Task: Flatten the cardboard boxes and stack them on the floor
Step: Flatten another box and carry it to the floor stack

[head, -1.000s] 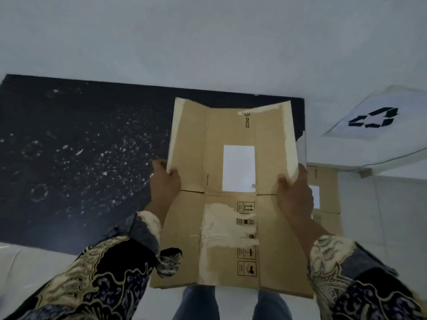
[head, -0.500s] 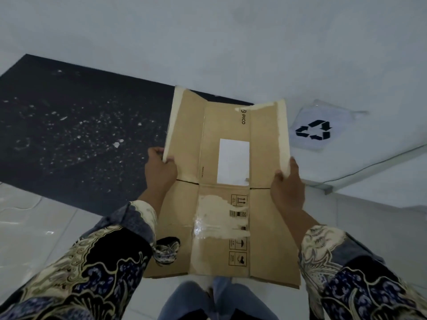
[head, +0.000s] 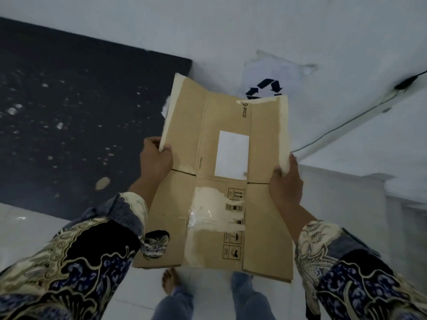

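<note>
A flattened brown cardboard box [head: 261,204] hangs in front of me above the floor, with a white label, a PICO print, torn tape patches and black shipping symbols on it. My left hand [head: 155,159] grips its left edge at mid-height. On the opposite edge, at about the same height, my right hand [head: 286,183] holds it. The box's flaps are spread out nearly flat, the upper ones bent slightly toward me.
A dark speckled mat [head: 69,116] covers the floor to the left. A white sheet with a black recycling symbol [head: 265,88] lies just beyond the box's top edge. A thin cable [head: 346,125] runs along a white ledge at right. My feet [head: 169,281] stand on pale tiles below.
The view has swung right: the mat slid left and the recycling sheet came in behind the box's top edge. The cardboard seen behind my right hand a second ago is out of view. Both grips unchanged.
</note>
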{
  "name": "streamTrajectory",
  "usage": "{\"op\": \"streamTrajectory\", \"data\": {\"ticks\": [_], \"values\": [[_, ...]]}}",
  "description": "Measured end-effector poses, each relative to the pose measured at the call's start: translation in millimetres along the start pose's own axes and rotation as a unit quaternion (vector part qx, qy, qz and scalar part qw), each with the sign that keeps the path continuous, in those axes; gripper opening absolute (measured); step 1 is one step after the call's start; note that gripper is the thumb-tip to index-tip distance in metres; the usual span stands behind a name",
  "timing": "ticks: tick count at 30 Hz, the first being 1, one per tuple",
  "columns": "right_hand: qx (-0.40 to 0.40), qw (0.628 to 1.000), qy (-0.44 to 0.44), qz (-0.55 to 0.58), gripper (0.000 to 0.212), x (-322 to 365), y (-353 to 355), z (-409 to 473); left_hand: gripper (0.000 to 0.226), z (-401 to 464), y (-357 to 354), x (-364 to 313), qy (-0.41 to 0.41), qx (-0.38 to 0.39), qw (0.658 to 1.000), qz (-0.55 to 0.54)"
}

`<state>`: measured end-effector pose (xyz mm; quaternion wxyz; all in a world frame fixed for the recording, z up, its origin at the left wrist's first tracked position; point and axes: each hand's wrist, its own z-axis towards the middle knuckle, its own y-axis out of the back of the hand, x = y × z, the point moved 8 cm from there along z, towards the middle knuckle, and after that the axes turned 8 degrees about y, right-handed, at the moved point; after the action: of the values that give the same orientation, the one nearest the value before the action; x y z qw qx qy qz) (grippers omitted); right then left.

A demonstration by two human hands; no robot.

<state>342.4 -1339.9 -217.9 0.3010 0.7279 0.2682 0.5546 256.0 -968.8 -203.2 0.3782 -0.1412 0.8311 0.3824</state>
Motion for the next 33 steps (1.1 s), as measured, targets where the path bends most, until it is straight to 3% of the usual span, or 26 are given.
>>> {"op": "streamTrajectory", "data": {"ticks": [6,19,26,33], "values": [[0.005,1.0,-0.017,-0.004,0.054,-121.3,-59.9,74.8,0.029,34.7,-132.8,58.9,0.017,-0.007,1.0,0.021],[-0.012,0.997,-0.069,0.015,0.054,-403.6,-309.3,193.6,0.027,202.1,-407.6,329.5,0.016,0.017,0.998,0.051],[-0.003,0.997,-0.07,0.023,0.056,-481.5,-407.9,236.7,0.027,274.8,-479.3,418.0,0.008,0.006,0.997,0.074],[0.015,0.999,-0.031,0.011,0.06,-513.5,-437.0,260.9,0.03,306.9,-499.6,440.5,-0.032,-0.024,0.989,0.14]]}}
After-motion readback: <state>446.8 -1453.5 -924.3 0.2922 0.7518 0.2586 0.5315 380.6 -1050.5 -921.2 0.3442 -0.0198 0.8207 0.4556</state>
